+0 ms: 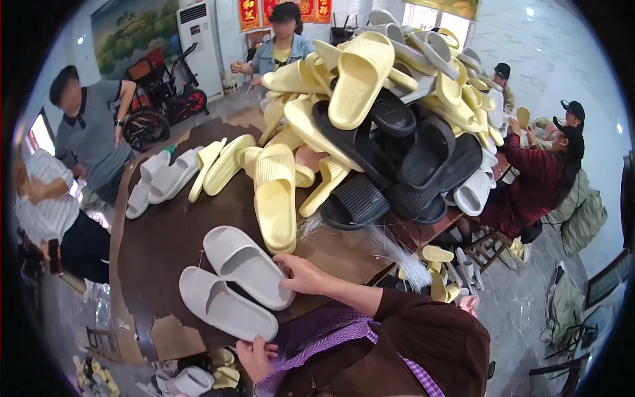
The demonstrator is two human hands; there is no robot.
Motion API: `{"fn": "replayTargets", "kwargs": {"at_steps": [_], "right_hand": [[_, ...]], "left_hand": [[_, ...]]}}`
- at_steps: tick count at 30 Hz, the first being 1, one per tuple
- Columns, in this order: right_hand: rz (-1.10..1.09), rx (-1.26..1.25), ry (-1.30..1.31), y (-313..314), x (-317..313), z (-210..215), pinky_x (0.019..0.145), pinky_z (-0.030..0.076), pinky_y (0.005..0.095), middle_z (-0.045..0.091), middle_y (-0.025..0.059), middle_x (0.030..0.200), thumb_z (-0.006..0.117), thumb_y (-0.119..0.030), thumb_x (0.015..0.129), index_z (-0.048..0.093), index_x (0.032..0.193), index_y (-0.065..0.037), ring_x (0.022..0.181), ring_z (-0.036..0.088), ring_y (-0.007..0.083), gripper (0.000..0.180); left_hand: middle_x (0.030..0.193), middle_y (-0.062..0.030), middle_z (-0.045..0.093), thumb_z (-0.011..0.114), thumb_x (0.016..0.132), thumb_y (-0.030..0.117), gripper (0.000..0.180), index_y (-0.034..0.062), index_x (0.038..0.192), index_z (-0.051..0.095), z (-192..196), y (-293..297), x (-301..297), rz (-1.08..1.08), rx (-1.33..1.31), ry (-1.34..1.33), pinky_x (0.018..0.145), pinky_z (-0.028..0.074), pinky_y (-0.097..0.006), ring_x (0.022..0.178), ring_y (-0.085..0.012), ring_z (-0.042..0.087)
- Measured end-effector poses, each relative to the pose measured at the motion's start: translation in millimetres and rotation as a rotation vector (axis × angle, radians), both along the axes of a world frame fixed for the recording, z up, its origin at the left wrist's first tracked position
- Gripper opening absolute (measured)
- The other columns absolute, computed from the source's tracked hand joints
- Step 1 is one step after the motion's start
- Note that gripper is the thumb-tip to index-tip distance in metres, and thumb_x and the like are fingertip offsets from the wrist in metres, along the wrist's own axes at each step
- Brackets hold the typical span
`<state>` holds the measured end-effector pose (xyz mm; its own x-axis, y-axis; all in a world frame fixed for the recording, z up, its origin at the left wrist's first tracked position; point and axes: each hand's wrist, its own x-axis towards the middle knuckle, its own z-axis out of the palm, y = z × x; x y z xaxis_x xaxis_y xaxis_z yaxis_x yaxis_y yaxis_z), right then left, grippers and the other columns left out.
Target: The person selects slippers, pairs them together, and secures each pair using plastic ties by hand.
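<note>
Two light grey slide slippers lie side by side on the brown tabletop in front of me. My right hand (304, 274) pinches the heel edge of the farther grey slipper (245, 261), its thumb and fingers at the rim. Nearer to me, my left hand (258, 357) holds the heel end of the other grey slipper (228, 304) between thumb and fingers. Both slippers point away to the left. Just beyond them a yellow slipper (275, 205) lies at the foot of a tall heap, close to my right hand.
Yellow, grey and black slippers (423, 152) form the heap on the table (152, 264). A bundle of thin clear strands (403, 261) hangs at the table's edge. Grey slippers (175, 178) lie far left. More slippers are on the floor. Several people stand or sit around.
</note>
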<state>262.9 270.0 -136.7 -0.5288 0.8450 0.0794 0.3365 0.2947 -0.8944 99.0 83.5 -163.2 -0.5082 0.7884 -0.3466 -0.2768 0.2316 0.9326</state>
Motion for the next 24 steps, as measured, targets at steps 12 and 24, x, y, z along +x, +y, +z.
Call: {"fn": "replayTargets", "kwargs": {"at_steps": [12,24], "right_hand": [[0.133,-0.641,0.648,-10.6,-33.3,20.7,0.072,0.046,0.0246,0.058,0.0063,0.093,0.062,-0.004,0.068,0.051,0.115,0.005,0.08,0.055,0.0129,0.049],[0.108,-0.569,0.515,-20.8,-22.9,26.1,0.068,0.045,0.0255,0.055,0.0078,0.094,0.062,-0.014,0.073,0.048,0.108,0.001,0.08,0.053,0.0135,0.04]], "left_hand": [[0.094,-0.0123,0.056,0.053,0.088,0.01,0.031,-0.0002,0.114,0.04,11.6,40.3,-8.7,0.267,0.213,0.07,0.046,0.048,-0.027,0.066,-0.0181,0.06],[0.101,-0.0111,0.056,0.05,0.092,0.011,0.03,0.001,0.117,0.039,18.0,60.2,22.9,0.135,0.48,-0.193,0.054,0.051,-0.028,0.075,-0.0186,0.061]]}}
